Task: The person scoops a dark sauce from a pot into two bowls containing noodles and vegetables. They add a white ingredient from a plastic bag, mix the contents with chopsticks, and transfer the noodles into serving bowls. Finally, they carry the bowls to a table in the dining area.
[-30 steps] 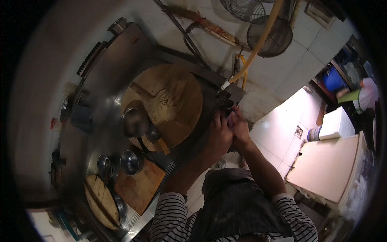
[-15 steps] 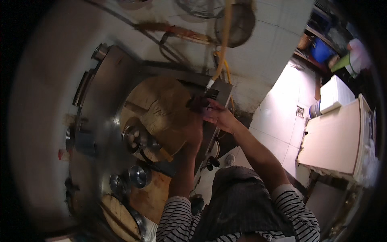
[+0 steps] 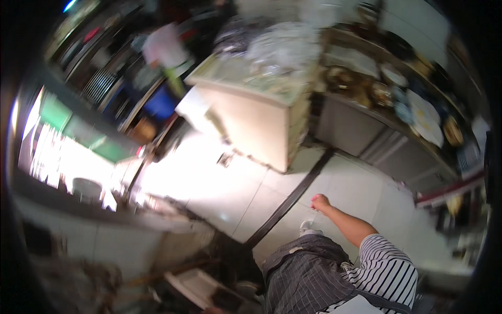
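My right hand (image 3: 321,202) hangs above the pale tiled floor (image 3: 261,196), its fingers curled closed. A small pinkish-red patch shows at the fingertips; blur hides whether it is a held thing or the skin. Nothing else touches this hand. Below it, a light shoe (image 3: 306,225) stands on the tiles, next to a dark floor strip (image 3: 287,204) running diagonally. My left hand cannot be made out in the picture. A dark striped apron (image 3: 308,267) covers my front.
Ahead stands a pale cabinet (image 3: 251,118) topped with clear plastic bags (image 3: 285,49). A cluttered counter (image 3: 361,94) with grey cupboards (image 3: 376,138) runs along the right. Shelves with a blue container (image 3: 160,102) are at the far left. A pale board (image 3: 201,288) leans low at left.
The view has swung right, away from the metal worktop and round chopping block to the floor and cabinets. My hands, earlier together by the yellow hose, are apart; the left has left the view.
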{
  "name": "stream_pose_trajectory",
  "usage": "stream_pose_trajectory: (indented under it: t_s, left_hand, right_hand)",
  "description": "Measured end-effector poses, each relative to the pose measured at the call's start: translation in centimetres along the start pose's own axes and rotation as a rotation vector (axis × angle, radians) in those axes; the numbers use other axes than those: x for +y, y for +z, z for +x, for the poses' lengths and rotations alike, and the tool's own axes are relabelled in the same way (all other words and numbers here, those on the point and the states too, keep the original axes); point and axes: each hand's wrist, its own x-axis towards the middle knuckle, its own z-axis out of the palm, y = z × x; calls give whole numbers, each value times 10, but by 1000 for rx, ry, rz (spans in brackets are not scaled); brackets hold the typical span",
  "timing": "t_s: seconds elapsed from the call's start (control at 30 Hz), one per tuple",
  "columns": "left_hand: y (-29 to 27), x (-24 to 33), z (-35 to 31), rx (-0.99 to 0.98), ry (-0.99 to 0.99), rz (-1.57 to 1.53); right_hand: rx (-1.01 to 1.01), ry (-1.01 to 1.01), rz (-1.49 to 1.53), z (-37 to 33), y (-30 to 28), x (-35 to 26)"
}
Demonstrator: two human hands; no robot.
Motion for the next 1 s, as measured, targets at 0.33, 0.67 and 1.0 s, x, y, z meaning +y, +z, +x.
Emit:
stream_pose_trajectory:
  t_s: [0.33, 0.67, 1.0]
  left_hand:
    - [5, 676, 1, -280, 1343, -480]
    - [51, 1136, -78, -417, 1798, -569]
    - [128, 1357, -156, -1086, 655, -682]
  right_hand:
    - [158, 182, 874, 25, -204, 78]
    - [428, -142, 1565, 154, -413, 2]
    - [293, -41, 1591, 253, -519, -26]
